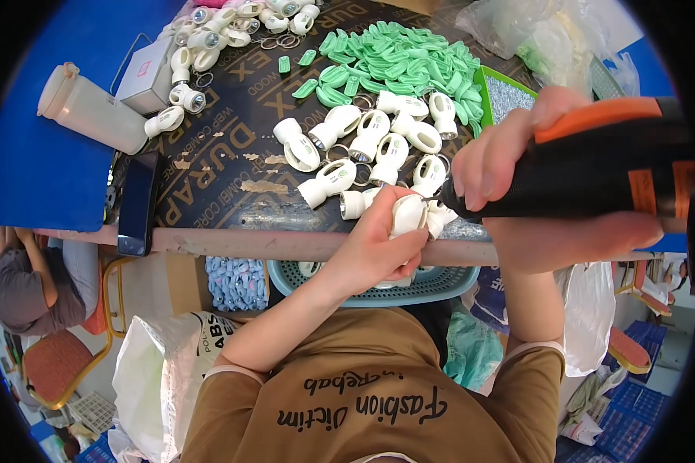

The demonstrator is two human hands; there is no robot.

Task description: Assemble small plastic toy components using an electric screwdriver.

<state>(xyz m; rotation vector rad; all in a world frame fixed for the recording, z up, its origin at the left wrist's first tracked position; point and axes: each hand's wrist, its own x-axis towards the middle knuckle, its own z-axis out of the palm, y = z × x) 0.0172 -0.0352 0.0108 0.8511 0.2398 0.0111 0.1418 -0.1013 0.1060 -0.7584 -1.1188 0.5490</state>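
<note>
My left hand [374, 251] grips a small white keychain flashlight [408, 216] at the table's near edge. A black and orange electric screwdriver [587, 166] lies sideways in my right hand [494, 158], its fingers wrapped round the body. The screwdriver's thin bit points left and meets the flashlight, or nearly so; exact contact is too small to tell. Just beyond my left hand lie several more white flashlights [390, 158] with metal rings. Behind them is a heap of green plastic pieces [409, 65].
A green tray [485, 96] of small metal parts stands right of the heap. More white flashlights [208, 37] lie at the far left, near a white box [145, 76], a translucent bottle [93, 108] and a phone [137, 204]. A blue-grey basket [286, 289] sits below the table edge.
</note>
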